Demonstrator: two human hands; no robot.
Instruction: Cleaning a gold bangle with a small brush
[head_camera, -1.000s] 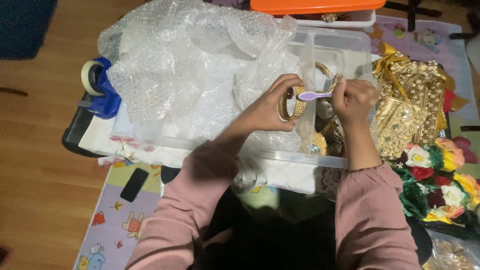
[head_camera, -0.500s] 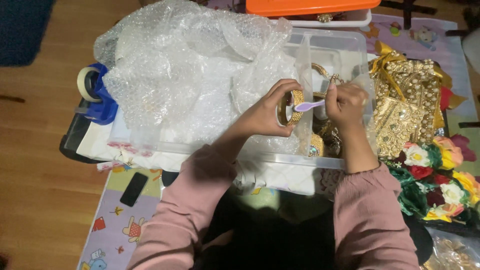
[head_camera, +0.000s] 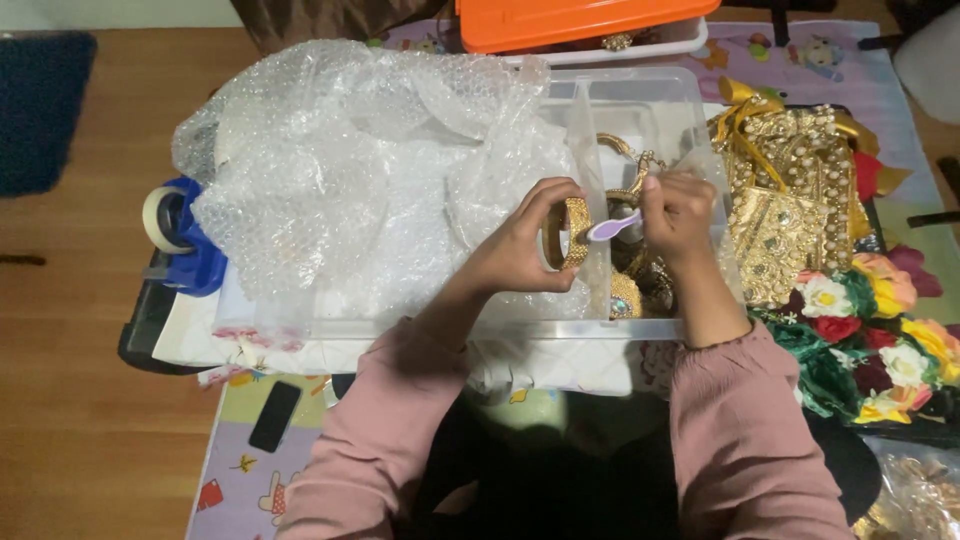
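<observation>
Gold bangle (head_camera: 572, 232) sits clamped in the left hand (head_camera: 530, 245) at centre frame. The right hand (head_camera: 680, 215) pinches a small lilac brush (head_camera: 612, 226) against it. Both are over the clear plastic box (head_camera: 650, 100); bubble wrap (head_camera: 340, 170) fills the upper left.

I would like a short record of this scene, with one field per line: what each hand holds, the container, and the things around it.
left hand: grips a gold bangle, held upright
right hand: holds a small lilac brush, its head against the bangle
container: clear plastic box with a divider; more gold jewellery lies below the hands
left of hands: crumpled bubble wrap, tape dispenser
right of hands: gold embroidered cloth, artificial flowers
behind: orange lid
</observation>
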